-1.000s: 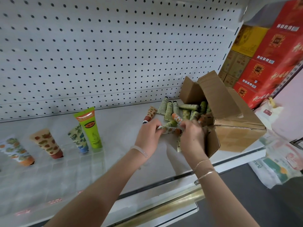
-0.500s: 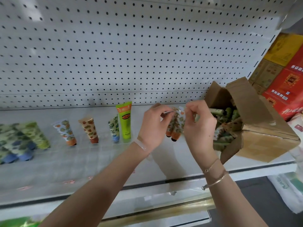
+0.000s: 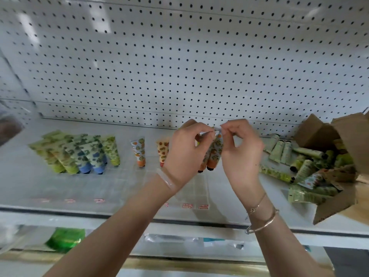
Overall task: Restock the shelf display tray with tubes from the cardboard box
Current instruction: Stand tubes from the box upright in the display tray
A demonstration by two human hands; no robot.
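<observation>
Two orange-patterned tubes [image 3: 213,154] hang cap-down between my hands, above the clear display tray [image 3: 191,188]. My left hand [image 3: 185,152] pinches their flat crimped top from the left. My right hand [image 3: 242,150] pinches the same top edge from the right. The open cardboard box [image 3: 337,204] lies on its side at the right of the shelf, with several green and patterned tubes [image 3: 305,166] spilling out. Standing in the tray to the left are an orange-capped tube [image 3: 139,151], a partly hidden strawberry-patterned tube [image 3: 162,150] and a cluster of green and blue tubes [image 3: 79,150].
A white pegboard wall [image 3: 179,66] backs the shelf. The shelf's front rail [image 3: 119,218] carries small red price tags [image 3: 187,205]. A lower shelf holds a green item [image 3: 64,237]. Something blurred and dark [image 3: 10,126] intrudes at the far left.
Both hands lifted the two tubes from beside the box and carried them left over the tray. The view panned left, so more tubes in the tray now show.
</observation>
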